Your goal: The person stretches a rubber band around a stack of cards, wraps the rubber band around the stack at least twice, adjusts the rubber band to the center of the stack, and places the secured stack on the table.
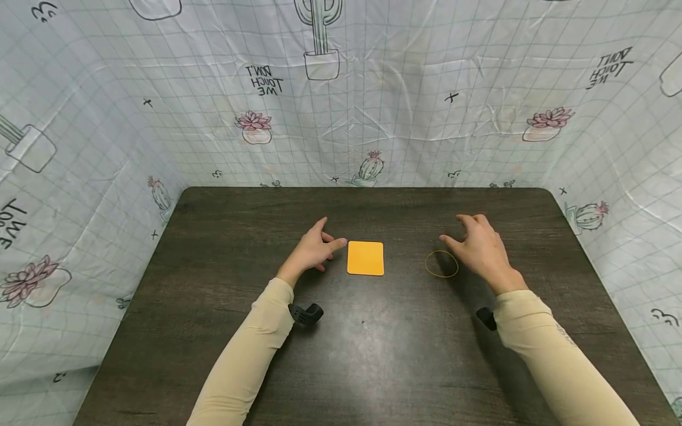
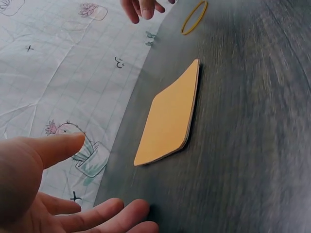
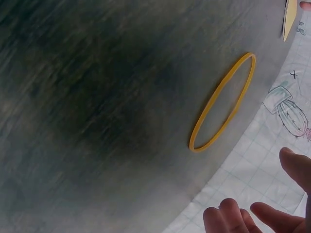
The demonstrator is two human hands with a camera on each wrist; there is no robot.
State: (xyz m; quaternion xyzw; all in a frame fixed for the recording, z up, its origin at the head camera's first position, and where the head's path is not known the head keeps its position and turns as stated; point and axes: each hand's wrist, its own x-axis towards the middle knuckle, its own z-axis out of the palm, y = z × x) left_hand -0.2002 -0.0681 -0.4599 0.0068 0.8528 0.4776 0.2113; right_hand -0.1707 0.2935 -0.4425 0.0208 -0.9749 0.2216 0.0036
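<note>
An orange square card with rounded corners point(image 1: 365, 258) lies flat on the dark wooden table point(image 1: 351, 367). Just left of it is my left hand point(image 1: 311, 251), fingers spread and holding nothing, the thumb tip close to the card's upper left corner in the head view. To the right, a thin yellow rubber band point(image 3: 195, 132) rests on the table in an oval loop. My right hand point(image 1: 482, 248) hovers beside the band, thumb and fingers apart with nothing between them. In the left wrist view the card point(image 2: 167, 116) shows a thin layered edge.
A white cloth point(image 1: 405, 118) printed with cacti and grid lines hangs behind the table and along both sides. Black wrist straps point(image 1: 306, 314) sit on both forearms over pale yellow sleeves point(image 1: 242, 349). The table's back edge runs beyond both hands.
</note>
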